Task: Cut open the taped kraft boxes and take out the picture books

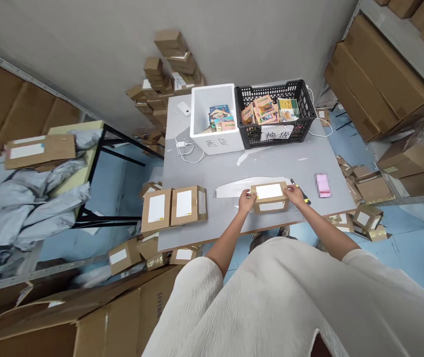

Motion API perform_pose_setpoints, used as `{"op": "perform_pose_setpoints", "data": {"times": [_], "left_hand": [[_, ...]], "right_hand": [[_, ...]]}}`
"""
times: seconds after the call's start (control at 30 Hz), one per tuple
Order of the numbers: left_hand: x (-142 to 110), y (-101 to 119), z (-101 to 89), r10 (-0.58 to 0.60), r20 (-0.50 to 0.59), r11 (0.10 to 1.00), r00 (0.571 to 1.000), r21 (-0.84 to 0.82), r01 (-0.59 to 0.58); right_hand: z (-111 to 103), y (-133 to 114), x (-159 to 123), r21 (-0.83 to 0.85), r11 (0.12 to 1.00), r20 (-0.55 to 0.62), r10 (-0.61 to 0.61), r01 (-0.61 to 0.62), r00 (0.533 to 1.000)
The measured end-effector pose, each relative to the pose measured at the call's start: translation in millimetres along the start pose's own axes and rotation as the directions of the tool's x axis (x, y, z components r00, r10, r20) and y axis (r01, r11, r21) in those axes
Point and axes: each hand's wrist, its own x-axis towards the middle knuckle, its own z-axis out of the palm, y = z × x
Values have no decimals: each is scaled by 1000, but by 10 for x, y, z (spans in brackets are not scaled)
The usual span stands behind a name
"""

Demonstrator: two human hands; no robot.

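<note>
A small brown cardboard box (269, 198) with white labels on its top and front side is at the front edge of the table. My left hand (247, 202) grips its left end, fingers bent over the top corner. At the opposite end, my right hand (294, 194) grips the right top corner. Just beyond the right hand lies a black and yellow tool, seemingly a box cutter (304, 195), partly hidden by the hand. Behind the box a white sheet-like strip (234, 187) lies flat on the grey table (219, 168).
Two labelled cardboard boxes (185, 204) stand at the table's left edge. At the back are a white foam box (212, 144) and a black crate (275, 129), both holding books. A pink slip (322, 185) lies at right. Cardboard boxes and grey parcels (48, 208) surround the table.
</note>
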Motion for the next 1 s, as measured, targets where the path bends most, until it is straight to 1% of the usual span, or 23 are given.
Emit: {"op": "perform_pose_setpoints", "data": {"times": [0.1, 0.17, 0.2, 0.27, 0.33, 0.4, 0.5, 0.53, 0.6, 0.73, 0.8, 0.9, 1.0], "left_hand": [[4, -59, -36, -33, 107, 996, 994, -80, 42], [21, -40, -40, 12, 149, 995, 989, -98, 3], [34, -18, -35, 50, 149, 994, 988, -103, -35], [67, 36, -9, 129, 120, 986, 984, -116, -116], [106, 85, 26, 164, 87, 981, 982, -123, -153], [145, 117, 61, 127, 64, 987, 990, -104, -120], [189, 148, 81, 18, 38, 997, 999, -74, -15], [198, 161, 77, -3, 30, 997, 1000, -76, 5], [208, 193, 53, 2, 0, 995, 1000, -101, -2], [203, 232, 9, 38, -64, 990, 997, -137, -46], [188, 200, 25, 46, -66, 994, 997, -94, -52], [156, 81, 93, 51, -75, 999, 996, 15, -50], [139, -45, 153, -11, -47, 997, 999, 74, 14]], "right_hand": [[-69, 60, -39, 40, 999, 115, -25, 21, 993], [-109, 70, -35, 48, 998, 153, -36, 29, 988], [-125, 66, -23, 49, 998, 150, -51, 44, 987], [-139, 44, 13, 42, 995, 117, -93, 89, 989], [-129, 11, 58, 21, 993, 86, -118, 116, 989], [-97, -25, 98, -6, 993, 83, -115, 116, 990], [-45, -85, 130, -12, 993, 130, -114, 117, 985], [-37, -108, 134, -5, 993, 139, -114, 116, 984], [-38, -157, 133, 20, 994, 119, -106, 104, 987], [-68, -214, 121, 84, 993, 37, -91, 88, 995], [-57, -191, 114, 55, 995, 40, -87, 84, 995], [3, -97, 99, -44, 997, 82, -63, 67, 995], [77, -16, 85, -108, 993, 122, -29, 42, 992]]}}
